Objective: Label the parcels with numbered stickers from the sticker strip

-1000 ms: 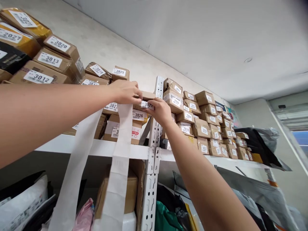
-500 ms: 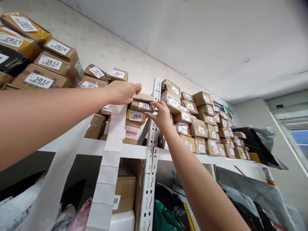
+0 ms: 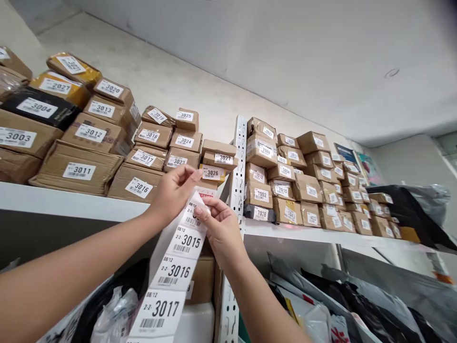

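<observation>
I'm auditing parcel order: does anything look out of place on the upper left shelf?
Parcel 2027 looks misplaced: it sits between 3021 above and 3004 below, among 3000s numbers. Label 3019 also looks tilted.

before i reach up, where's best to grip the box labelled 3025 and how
Probably with the right hand, once off the label strip: come from the front right and grip the box labelled 3025 across its top and right side. It sits topmost, that side looks free, and the 3019 package crowds its left.

Hanging label strip (image 3: pixel 177 272), seemingly doubled
</observation>
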A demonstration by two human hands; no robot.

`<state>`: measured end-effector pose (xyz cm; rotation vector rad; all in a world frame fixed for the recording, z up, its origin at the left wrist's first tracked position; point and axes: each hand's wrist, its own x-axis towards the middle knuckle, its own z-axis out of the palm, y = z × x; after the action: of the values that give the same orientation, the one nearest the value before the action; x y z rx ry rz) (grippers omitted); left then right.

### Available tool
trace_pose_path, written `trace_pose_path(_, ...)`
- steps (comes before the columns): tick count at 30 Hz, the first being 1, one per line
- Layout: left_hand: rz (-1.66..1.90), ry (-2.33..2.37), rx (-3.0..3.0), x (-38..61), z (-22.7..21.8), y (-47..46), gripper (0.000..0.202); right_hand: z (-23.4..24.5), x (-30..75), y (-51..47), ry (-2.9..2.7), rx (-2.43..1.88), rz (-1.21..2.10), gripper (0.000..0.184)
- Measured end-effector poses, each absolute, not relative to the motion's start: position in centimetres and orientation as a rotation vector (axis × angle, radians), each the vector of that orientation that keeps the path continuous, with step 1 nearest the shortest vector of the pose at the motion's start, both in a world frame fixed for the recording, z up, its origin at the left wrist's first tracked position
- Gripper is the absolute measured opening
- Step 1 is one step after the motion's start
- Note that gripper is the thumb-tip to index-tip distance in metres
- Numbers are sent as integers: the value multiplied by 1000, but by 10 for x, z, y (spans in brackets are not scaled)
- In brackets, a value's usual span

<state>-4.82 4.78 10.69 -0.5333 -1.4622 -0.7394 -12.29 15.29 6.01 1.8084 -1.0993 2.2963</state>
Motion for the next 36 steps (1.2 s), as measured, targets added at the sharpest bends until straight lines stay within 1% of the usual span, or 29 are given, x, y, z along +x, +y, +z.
trace_pose_path(1, -753, -1590, -558, -48, 101, 44, 31, 59, -122, 154, -1074, 1739, 2292, 35)
trace_pose_path(3, -726, -1831, -590, -44, 94, 35, 27, 59, -123, 157, -1043, 1599, 2242, 29)
trace_pose_path(6, -770, -1980, -542, -41, 90, 28, 23, 62, -131, 161, -1089, 1446, 2132, 26)
trace_pose_path(7, -816, -1983, -516, -41, 90, 28, 21, 64, -135, 162, -1114, 1434, 2097, 27)
trace_pose_path(9, -947, -1955, -496, -43, 90, 31, 21, 68, -142, 163, -1141, 1474, 2063, 28)
trace_pose_path(11, -1100, -1891, -503, -47, 89, 35, 20, 71, -147, 164, -1122, 1539, 2086, 29)
trace_pose_path(13, -1222, -1797, -495, -52, 89, 39, 24, 73, -150, 164, -1081, 1547, 2104, 29)
trace_pose_path(16, -1210, -1689, -444, -61, 89, 44, 27, 75, -151, 159, -1032, 1487, 2029, 27)
trace_pose_path(20, -1007, -1601, -291, -71, 96, 50, 32, 84, -147, 152, -962, 1353, 1802, 14)
trace_pose_path(22, -921, -1570, -275, -71, 105, 52, 38, 97, -143, 153, -937, 1291, 1703, 12)
trace_pose_path(25, -718, -1622, -312, -62, 127, 49, 50, 132, -140, 165, -884, 1297, 1679, 11)
trace_pose_path(27, -414, -1674, -222, -53, 146, 44, 54, 164, -140, 174, -820, 1242, 1642, 10)
trace_pose_path(28, -236, -1687, -142, -49, 157, 41, 53, 180, -140, 178, -815, 1189, 1590, 9)
trace_pose_path(29, -66, -1690, -63, -45, 168, 40, 47, 195, -141, 180, -843, 1130, 1519, 9)
trace_pose_path(31, 188, -1662, 45, -41, 191, 38, 26, 221, -142, 183, -972, 1028, 1358, 7)
trace_pose_path(32, 259, -1644, 74, -40, 202, 39, 28, 231, -142, 182, -1040, 984, 1284, 6)
trace_pose_path(34, 341, -1651, 104, -41, 222, 42, 54, 242, -143, 180, -1146, 918, 1168, 3)
trace_pose_path(35, 369, -1686, 121, -42, 230, 44, 64, 245, -144, 179, -1182, 900, 1126, 2)
trace_pose_path(36, 393, -1733, 146, -42, 237, 46, 69, 247, -144, 179, -1209, 892, 1094, 2)
